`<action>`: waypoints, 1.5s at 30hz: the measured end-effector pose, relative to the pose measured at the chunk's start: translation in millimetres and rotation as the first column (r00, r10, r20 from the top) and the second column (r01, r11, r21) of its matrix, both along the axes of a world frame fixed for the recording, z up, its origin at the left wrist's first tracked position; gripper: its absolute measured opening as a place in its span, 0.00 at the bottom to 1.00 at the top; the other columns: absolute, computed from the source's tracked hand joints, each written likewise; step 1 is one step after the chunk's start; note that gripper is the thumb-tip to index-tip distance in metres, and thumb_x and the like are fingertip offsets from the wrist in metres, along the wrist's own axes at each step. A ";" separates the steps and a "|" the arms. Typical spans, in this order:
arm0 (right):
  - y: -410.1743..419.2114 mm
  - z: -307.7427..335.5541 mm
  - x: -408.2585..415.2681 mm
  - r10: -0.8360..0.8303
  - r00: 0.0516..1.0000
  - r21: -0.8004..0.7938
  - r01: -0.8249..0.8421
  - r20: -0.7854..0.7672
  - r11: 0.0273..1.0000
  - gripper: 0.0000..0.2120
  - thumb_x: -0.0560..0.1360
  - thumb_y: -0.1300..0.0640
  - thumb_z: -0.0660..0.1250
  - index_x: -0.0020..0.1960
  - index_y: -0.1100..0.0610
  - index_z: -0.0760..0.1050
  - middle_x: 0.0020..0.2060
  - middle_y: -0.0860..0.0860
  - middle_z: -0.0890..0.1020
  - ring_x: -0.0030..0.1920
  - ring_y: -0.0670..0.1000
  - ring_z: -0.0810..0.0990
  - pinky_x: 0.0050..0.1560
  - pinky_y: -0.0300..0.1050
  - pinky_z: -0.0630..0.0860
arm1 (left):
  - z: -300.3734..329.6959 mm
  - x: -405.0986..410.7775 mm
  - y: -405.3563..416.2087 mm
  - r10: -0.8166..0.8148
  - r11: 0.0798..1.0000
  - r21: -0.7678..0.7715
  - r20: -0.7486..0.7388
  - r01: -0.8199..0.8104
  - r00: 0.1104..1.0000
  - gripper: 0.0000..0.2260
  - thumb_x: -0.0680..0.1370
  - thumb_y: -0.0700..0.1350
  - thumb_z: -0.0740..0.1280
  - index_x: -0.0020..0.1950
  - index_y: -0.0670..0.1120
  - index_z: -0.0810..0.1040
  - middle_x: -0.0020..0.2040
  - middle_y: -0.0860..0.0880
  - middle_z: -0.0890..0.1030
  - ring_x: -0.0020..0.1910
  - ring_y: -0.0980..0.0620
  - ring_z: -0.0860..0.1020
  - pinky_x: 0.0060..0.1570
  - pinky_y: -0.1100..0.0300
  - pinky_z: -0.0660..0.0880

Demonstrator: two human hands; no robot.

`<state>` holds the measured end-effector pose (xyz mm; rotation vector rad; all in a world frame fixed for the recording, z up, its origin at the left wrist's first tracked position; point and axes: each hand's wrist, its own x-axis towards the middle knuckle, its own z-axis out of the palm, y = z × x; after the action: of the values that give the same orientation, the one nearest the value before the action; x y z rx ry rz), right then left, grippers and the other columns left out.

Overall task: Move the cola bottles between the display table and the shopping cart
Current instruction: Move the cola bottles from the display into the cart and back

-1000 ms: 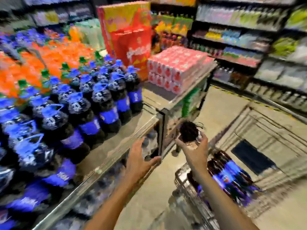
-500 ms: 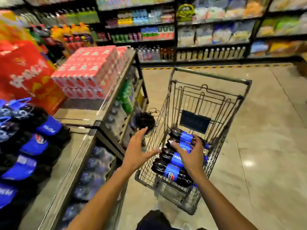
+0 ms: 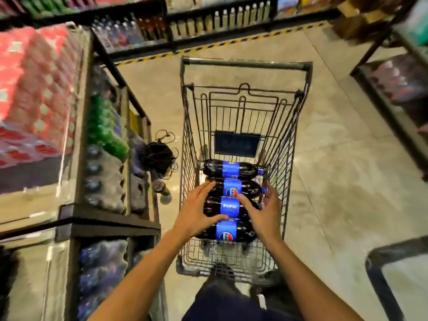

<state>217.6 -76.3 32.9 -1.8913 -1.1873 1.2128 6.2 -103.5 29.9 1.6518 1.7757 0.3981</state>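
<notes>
Wire cart [image 3: 298, 117] centre frame, four cola bottles [image 3: 229, 206] lying on their sides in a row across its floor, blue labels up. Left hand [image 3: 196, 209] down inside the cart, fingers spread, resting on the butt ends of the middle two bottles; right hand [image 3: 264, 210] likewise spread over their neck ends. Both open and curved round the third bottle from the far end, touching it; whether actually gripping, cannot tell. Caps mostly hidden behind right hand and cart wires. Dark plate [image 3: 237, 144] on the cart's far wall, text unreadable. Table [image 3: 34, 202] at left, badly blurred: red packs [image 3: 32, 89] on top, wrapped green and dark bottles on the shelf below, edges cut off by frame. Black tangle of cords [image 3: 158, 155] on the floor between table and cart, identity unclear. Dark trouser leg at bottom edge, partly cut off. Polished beige floor [image 3: 335, 170], yellow-black hazard strip [image 3: 222, 44] along far shelving stocked with bottles. More racks at right, smeared by motion.
</notes>
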 end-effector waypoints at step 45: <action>-30.6 -280.2 -29.2 -0.540 0.806 -0.294 0.591 0.242 0.751 0.61 0.59 0.43 0.87 0.83 0.51 0.57 0.68 0.61 0.75 0.67 0.60 0.77 0.66 0.51 0.74 | -276.7 40.2 -31.7 -0.367 0.872 -0.446 -0.319 0.203 0.874 0.49 0.60 0.73 0.75 0.70 0.46 0.65 0.64 0.47 0.76 0.63 0.44 0.75 0.64 0.47 0.72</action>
<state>188.4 -106.9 -247.3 -2.4031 -0.3788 0.9945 46.3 -135.3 -246.9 1.7346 1.6908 -0.4494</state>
